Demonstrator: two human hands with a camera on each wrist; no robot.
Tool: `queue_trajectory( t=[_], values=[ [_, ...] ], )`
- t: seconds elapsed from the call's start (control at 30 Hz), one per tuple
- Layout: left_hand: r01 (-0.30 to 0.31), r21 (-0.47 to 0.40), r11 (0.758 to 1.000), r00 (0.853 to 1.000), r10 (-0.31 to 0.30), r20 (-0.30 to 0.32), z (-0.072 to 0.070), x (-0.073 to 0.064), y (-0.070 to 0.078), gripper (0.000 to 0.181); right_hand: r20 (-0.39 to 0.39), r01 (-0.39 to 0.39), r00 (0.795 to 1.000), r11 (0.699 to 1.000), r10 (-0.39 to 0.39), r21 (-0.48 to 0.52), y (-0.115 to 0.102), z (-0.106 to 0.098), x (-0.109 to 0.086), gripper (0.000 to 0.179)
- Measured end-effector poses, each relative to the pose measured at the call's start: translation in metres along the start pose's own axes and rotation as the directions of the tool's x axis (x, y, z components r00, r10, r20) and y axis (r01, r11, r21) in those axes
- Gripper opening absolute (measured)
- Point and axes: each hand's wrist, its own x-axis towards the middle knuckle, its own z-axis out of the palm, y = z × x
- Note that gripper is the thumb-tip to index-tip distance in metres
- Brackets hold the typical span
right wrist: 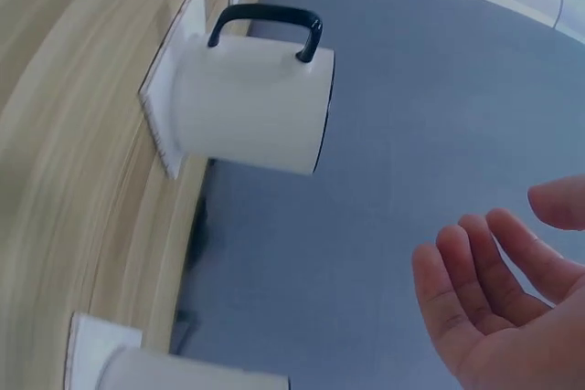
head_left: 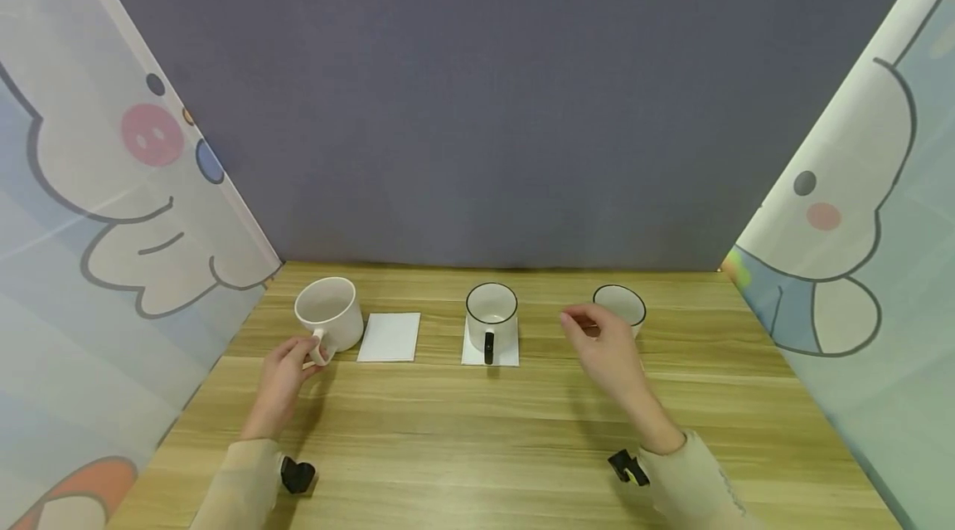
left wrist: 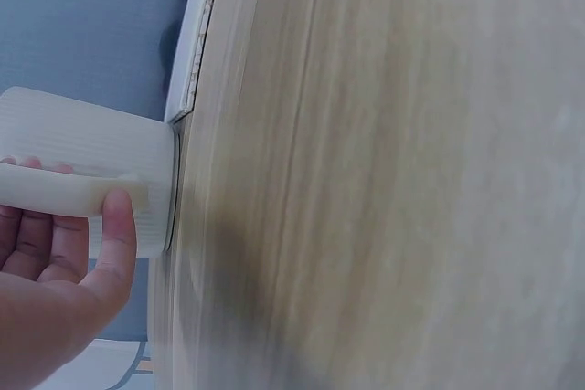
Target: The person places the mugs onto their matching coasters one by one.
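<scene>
At the left of the table, my left hand (head_left: 287, 364) grips the handle of a wide white mug (head_left: 329, 314). The left wrist view shows its ribbed side, with the thumb on the handle (left wrist: 64, 191) and the fingers curled behind it. The mug's base is right at the tabletop, close beside a bare white square coaster (head_left: 390, 337). My right hand (head_left: 608, 352) hovers over the right side, fingers loosely curled and holding nothing. It partly hides a white mug with a dark rim (head_left: 621, 303); this mug (right wrist: 183, 374) stands on a white coaster (right wrist: 96, 349).
Mid-table, a white mug with a dark rim and black handle (head_left: 492, 314) stands on a white coaster (head_left: 472, 356), its handle toward me. A grey panel (head_left: 492, 115) rises behind the wooden table (head_left: 448, 447). Cartoon-printed sheets (head_left: 895, 281) flank both sides.
</scene>
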Motion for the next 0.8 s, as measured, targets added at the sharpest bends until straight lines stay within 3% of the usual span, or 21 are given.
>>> queue_trajectory(
  t=[0.37, 0.8],
  values=[
    [0.021, -0.027, 0.999, 1.000, -0.021, -0.016, 0.000, -0.001, 0.001, 0.037, 0.024, 0.079, 0.996, 0.994, -0.081, 0.070, -0.017, 0.024, 0.010, 0.013],
    [0.019, -0.028, 0.999, 0.999, -0.020, -0.029, 0.001, 0.000, 0.001, 0.038, 0.080, 0.176, 0.979, 0.973, -0.190, 0.148, -0.042, 0.049, 0.026, 0.011]
  ],
)
